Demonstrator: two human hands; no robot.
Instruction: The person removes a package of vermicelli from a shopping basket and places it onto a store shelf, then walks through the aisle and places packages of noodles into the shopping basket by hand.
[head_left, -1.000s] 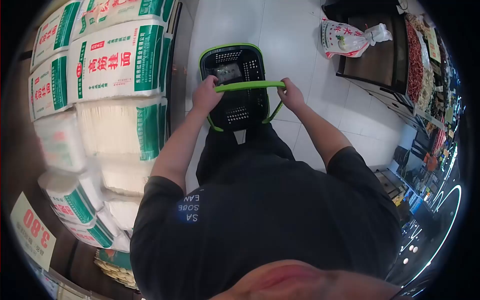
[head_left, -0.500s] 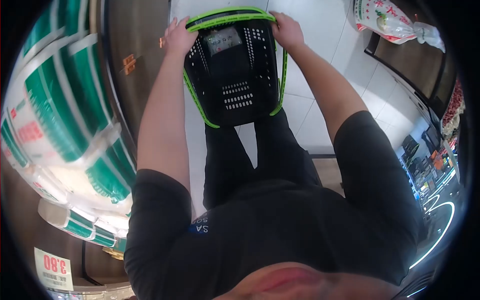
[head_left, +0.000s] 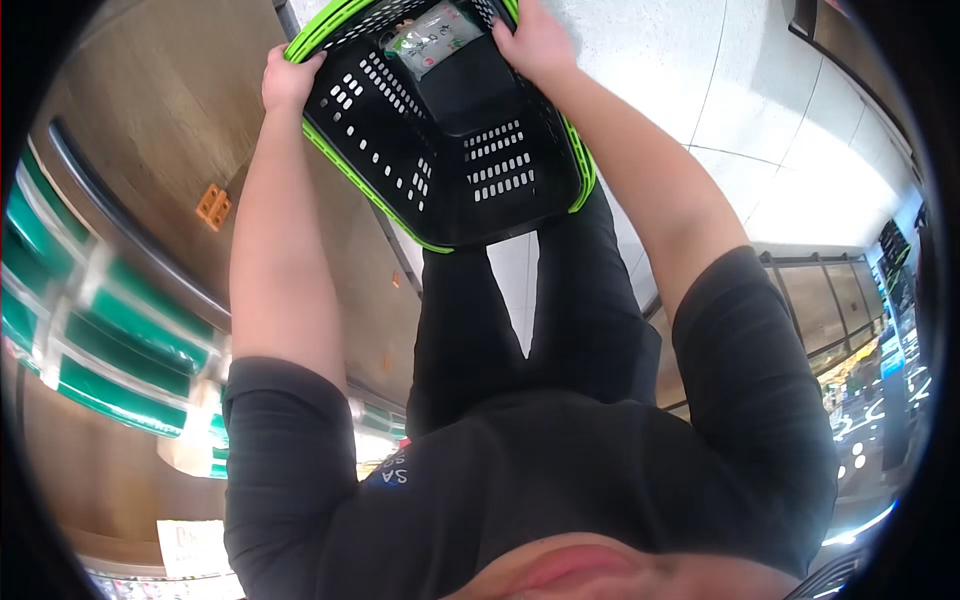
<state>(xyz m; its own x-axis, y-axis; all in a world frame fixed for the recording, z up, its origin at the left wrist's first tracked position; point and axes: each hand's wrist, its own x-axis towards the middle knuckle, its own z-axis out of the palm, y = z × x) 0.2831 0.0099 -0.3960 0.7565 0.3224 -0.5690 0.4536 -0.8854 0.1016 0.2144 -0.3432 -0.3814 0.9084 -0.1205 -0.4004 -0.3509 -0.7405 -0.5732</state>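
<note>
A black shopping basket with a bright green rim hangs tilted in front of my body, its open top facing me. My left hand is closed around the green edge at the upper left corner. At the upper right, my right hand grips the green edge, with its fingers partly over the side. Whether the handle lies along the rim under my hands is hard to tell. Inside the basket, near its far end, lies a clear plastic packet with green and white print. My legs show below the basket.
Brown shelving with an orange piece runs along the left. Blurred green-and-white packages stand at the lower left, above a price card. White floor tiles lie to the right, with a low display unit beyond.
The basket has come up closer to me and tipped, with both hands moving from its raised handle to its upper edge. The surroundings have shifted, and the white sack at the right has left view.
</note>
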